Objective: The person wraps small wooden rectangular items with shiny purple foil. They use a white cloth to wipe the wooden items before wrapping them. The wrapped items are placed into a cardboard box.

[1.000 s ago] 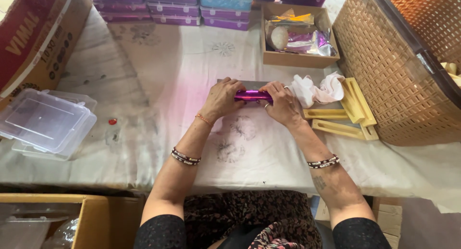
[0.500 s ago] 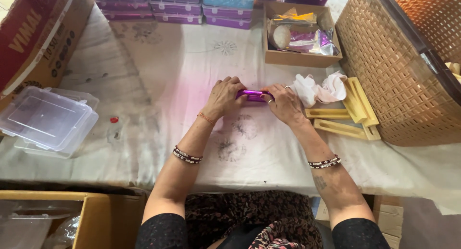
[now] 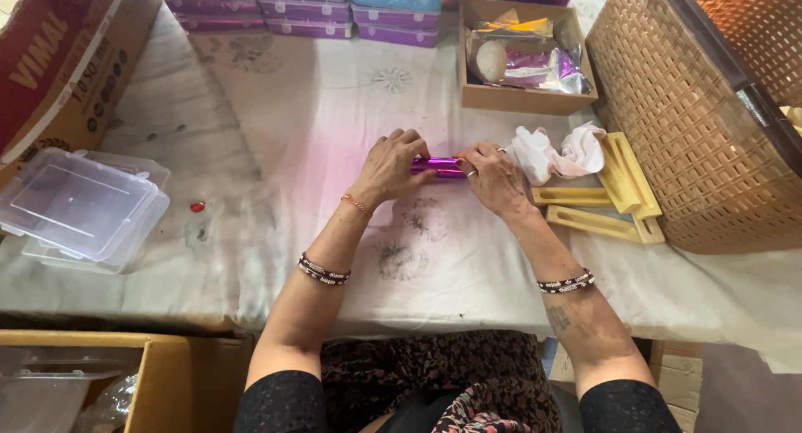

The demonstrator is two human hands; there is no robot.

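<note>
The purple foil-wrapped bar (image 3: 439, 167) lies crosswise on the cloth-covered table (image 3: 276, 132), pinched at one end by the left hand (image 3: 388, 167) and at the other by the right hand (image 3: 494, 179), the fingers of both curled tight around it so only its shiny middle shows. Just to the right sit a crumpled white cloth (image 3: 558, 151) and yellow moulds (image 3: 614, 195), with a cardboard box of foil sheets (image 3: 522, 59) behind. The thin foil looks liable to crease or tear if either grip twists too hard, and the slick wrap could slip loose at an end.
</note>
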